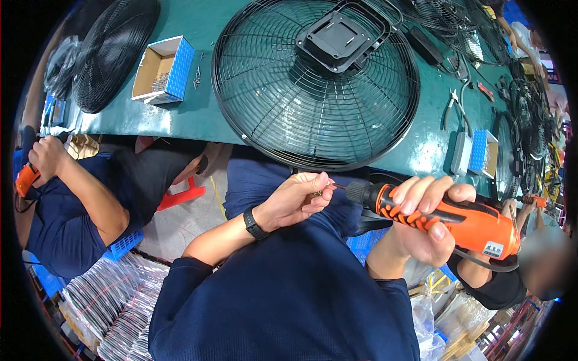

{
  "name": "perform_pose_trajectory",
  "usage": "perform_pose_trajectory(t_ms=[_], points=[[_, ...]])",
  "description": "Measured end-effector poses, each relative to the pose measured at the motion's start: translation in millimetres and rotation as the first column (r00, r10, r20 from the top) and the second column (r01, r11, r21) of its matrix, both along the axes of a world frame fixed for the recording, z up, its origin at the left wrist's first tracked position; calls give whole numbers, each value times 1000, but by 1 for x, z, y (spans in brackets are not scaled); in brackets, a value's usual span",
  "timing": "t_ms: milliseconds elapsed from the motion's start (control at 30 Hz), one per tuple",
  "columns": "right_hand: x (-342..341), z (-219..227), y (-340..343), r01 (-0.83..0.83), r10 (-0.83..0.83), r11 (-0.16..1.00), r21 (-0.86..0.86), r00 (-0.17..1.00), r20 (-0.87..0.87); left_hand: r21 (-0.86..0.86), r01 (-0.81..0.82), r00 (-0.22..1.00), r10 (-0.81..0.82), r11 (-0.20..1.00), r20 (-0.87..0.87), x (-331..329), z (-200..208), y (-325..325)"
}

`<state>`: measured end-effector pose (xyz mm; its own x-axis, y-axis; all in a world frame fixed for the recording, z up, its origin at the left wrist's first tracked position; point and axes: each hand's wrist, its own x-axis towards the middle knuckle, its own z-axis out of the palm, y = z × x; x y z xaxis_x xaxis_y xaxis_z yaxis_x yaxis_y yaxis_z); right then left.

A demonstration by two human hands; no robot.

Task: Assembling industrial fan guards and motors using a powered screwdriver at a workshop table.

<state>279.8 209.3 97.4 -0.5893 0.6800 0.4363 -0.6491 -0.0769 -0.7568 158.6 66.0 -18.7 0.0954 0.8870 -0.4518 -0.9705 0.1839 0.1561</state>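
Observation:
My right hand [424,219] is wrapped round an orange and black electric screwdriver [475,231], which lies almost level with its bit pointing left. My left hand [298,197], a dark band on its wrist, is closed with small metal screws [317,194] just showing among the fingers. Its thumb and fingertips meet at the screwdriver's bit [339,186]; the exact contact there is too small to tell. Just beyond both hands, a round black fan guard [271,114] overhangs the table's near edge, with a square black housing [337,42] on top.
On the green table [192,123] stand an open blue box of screws [174,72] at left and another small blue box [481,153] at right. Pliers [451,108] lie near the latter. A co-worker's hand [48,157] holds an orange tool at far left; another person sits at right.

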Motion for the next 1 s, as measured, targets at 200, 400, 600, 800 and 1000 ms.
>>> perform_pose_trajectory(t_ms=[200, 400, 600, 800, 1000], points=[[4, 4, -2, 50, -50, 998, -36, 999, 13, 49, 102, 995, -102, 994, -1, 2, 8, 11], [-5, -5, -9, 8, -12, 991, -136, 1000, -28, 73, 62, 998, -62, 995, 4, -1, 1, -4], [1, -8, -15, -46, 42, 995, -88, 998, -49, 49, 46, 999, -47, 998, 26, -5, -8, 0], [10, -5, -18, -53, 53, 999, -2, 999, 6, -20, -58, 994, 60, 998, 95, -1, 0, -2], [13, 2, -24, 60, -60, 998, 9, 997, 38, 157, 82, 997, -83, 984, 3, 10, 2, 8]])
